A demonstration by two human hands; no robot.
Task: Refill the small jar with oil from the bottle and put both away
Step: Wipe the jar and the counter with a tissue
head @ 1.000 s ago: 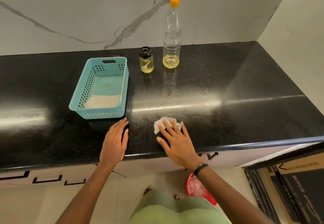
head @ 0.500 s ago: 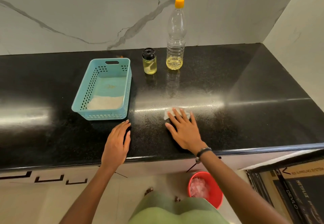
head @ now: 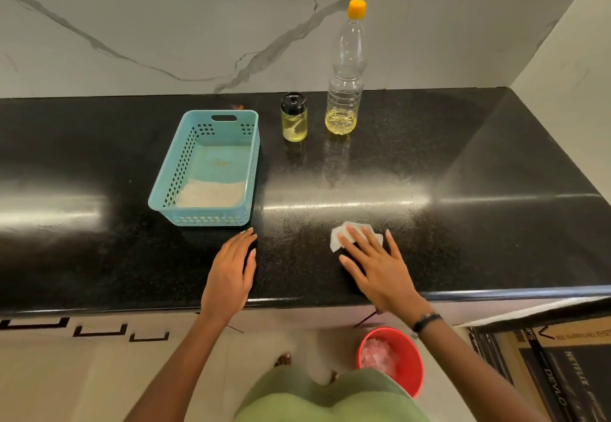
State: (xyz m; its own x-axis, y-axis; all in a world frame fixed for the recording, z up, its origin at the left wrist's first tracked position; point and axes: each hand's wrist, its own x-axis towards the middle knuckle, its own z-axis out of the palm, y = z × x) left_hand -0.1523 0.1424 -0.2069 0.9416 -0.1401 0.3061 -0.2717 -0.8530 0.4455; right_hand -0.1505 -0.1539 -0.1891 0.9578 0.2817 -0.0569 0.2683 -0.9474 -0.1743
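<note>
A small glass jar (head: 294,121) with a black lid holds yellow oil and stands at the back of the black counter (head: 463,190). Right of it stands a tall clear plastic bottle (head: 345,71) with an orange cap and a little oil at the bottom. My right hand (head: 377,266) lies flat with spread fingers, pressing a white tissue (head: 340,236) onto the counter near the front edge. My left hand (head: 231,273) rests flat on the counter, just in front of a teal basket (head: 165,190). Both hands are well in front of the jar and bottle.
The teal plastic basket stands left of the jar, with a white sheet lying in its near end. A marble wall rises behind the counter and at the right. On the floor below sits a red bin (head: 410,365) with crumpled pink stuff inside.
My right hand has slid the tissue across the counter, first away and to the right, then back a little toward the front edge. My left hand has stayed in place.
</note>
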